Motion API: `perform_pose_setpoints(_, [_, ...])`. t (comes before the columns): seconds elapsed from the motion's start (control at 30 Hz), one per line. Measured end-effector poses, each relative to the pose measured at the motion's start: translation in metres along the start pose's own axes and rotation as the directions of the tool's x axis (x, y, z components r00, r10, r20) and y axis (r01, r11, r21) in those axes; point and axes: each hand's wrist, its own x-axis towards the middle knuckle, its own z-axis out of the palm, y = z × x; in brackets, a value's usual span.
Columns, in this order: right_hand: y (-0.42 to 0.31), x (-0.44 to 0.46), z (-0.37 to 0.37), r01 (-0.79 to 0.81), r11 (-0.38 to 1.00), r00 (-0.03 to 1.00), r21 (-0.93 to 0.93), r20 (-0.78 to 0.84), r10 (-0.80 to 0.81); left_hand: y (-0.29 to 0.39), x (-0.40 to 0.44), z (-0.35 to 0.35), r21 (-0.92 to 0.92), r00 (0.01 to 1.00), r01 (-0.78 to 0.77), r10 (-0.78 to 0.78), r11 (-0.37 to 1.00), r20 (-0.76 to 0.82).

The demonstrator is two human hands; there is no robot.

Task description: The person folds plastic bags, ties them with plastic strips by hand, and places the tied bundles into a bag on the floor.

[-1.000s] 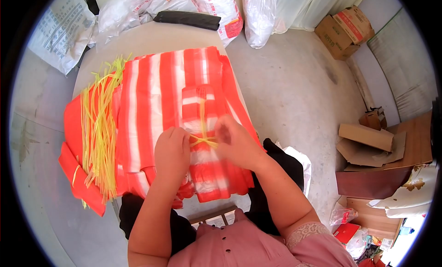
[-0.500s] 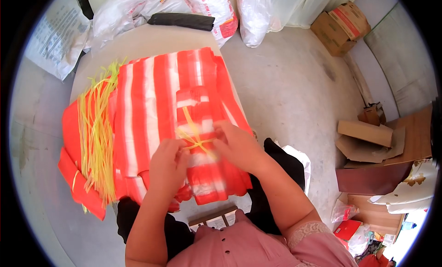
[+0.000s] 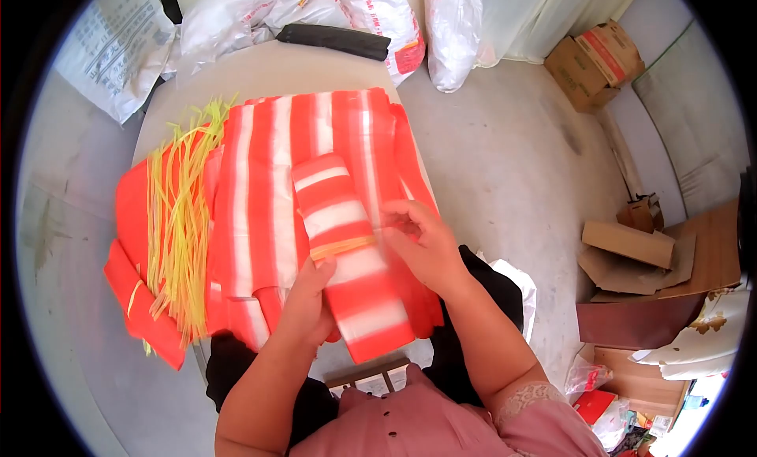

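A folded red-and-white striped bundle is tilted above the stack, with a yellow band round its middle. My left hand grips its left edge, thumb on top near the band and the other fingers beneath. My right hand is just right of the bundle, fingers apart and curved, with nothing seen in it. Under the bundle lies a wide pile of striped red-and-white plastic sheets. Many loose yellow strips lie on red material left of the pile. A red roll with a yellow tie rests at the lower left.
On the table, a black roll lies beyond the pile, near white plastic sacks. Cardboard boxes stand at the back right. An open carton sits at the right on a brown surface.
The bundle has been lifted, tilted and turned over, so the crossed yellow ends no longer show and a plain band does. My left hand has taken hold of its edge; my right hand has opened.
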Motion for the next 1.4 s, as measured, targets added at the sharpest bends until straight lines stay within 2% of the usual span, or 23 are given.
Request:
perform_pose_setpoints(0.03, [0.005,0.004,-0.001,-0.039,0.982,0.998,-0.183,-0.048,0.031,-0.002,0.001,0.002,0.025,0.999,0.011,-0.010,1.000,-0.047])
perform_pose_setpoints(0.13, [-0.020,0.004,0.001,-0.253,0.967,0.964,-0.040,0.068,0.256,-0.001,0.003,0.005,0.073,0.989,0.047,-0.036,0.996,-0.146])
perform_pose_setpoints(0.2, [-0.006,0.006,0.004,-0.256,0.965,0.964,0.054,0.089,0.250,0.002,0.002,0.009,0.072,0.985,0.075,-0.062,0.995,-0.162])
perform_pose_setpoints(0.3, [-0.006,0.005,0.004,-0.282,0.931,0.957,0.233,0.132,0.257,0.000,0.002,0.007,0.054,0.989,0.104,-0.098,0.993,-0.107])
perform_pose_setpoints(0.43, [0.001,0.005,-0.002,-0.324,0.892,0.941,0.314,0.210,0.267,-0.002,0.007,0.001,0.000,0.989,0.125,-0.124,0.992,-0.084])
perform_pose_setpoints(0.5, [-0.001,0.004,-0.004,-0.299,0.912,0.947,0.281,0.207,0.247,0.000,0.008,0.003,0.004,0.985,0.154,-0.154,0.988,-0.078])
perform_pose_setpoints(0.6, [-0.003,0.007,-0.006,-0.312,0.911,0.942,0.269,0.212,0.260,0.000,0.005,0.014,0.202,0.992,0.110,-0.095,0.973,-0.082])
perform_pose_setpoints(0.7, [-0.005,0.009,-0.008,-0.339,0.890,0.934,0.303,0.218,0.282,0.000,0.007,0.014,0.135,0.993,0.112,-0.104,0.985,-0.061])
perform_pose_setpoints(0.83, [-0.010,0.010,-0.001,-0.357,0.857,0.933,0.371,0.195,0.303,-0.003,0.009,0.009,0.132,0.993,0.111,-0.106,0.985,-0.045])
perform_pose_setpoints(0.93, [0.008,0.010,0.010,-0.224,0.925,0.973,0.307,0.126,0.194,-0.006,0.007,0.011,0.138,0.992,0.115,-0.105,0.984,-0.076])
perform_pose_setpoints(1.0, [0.000,0.011,0.010,-0.239,0.890,0.971,0.389,0.096,0.219,-0.004,0.002,0.019,0.133,0.992,0.092,-0.079,0.987,-0.099])
perform_pose_setpoints(1.03, [-0.003,0.011,0.009,-0.243,0.870,0.970,0.428,0.080,0.231,-0.008,0.002,0.018,0.187,0.994,0.080,-0.064,0.979,-0.091])
perform_pose_setpoints(1.1, [0.002,0.014,0.007,-0.166,0.859,0.985,0.484,0.036,0.170,-0.017,0.000,0.011,0.292,0.997,0.050,-0.031,0.955,-0.069])
perform_pose_setpoints(1.13, [0.006,0.014,0.007,-0.127,0.851,0.990,0.510,0.014,0.140,-0.020,0.000,0.007,0.272,0.997,0.076,-0.063,0.959,-0.055])
perform_pose_setpoints(1.23, [0.019,0.012,-0.003,-0.166,0.961,0.985,0.222,0.084,0.151,-0.020,0.001,0.004,0.230,0.992,0.129,-0.125,0.965,-0.033])
perform_pose_setpoints(1.4, [0.017,0.006,-0.001,-0.199,0.889,0.979,0.413,0.118,0.164,-0.015,-0.001,0.010,0.238,0.992,0.126,-0.118,0.963,-0.048])
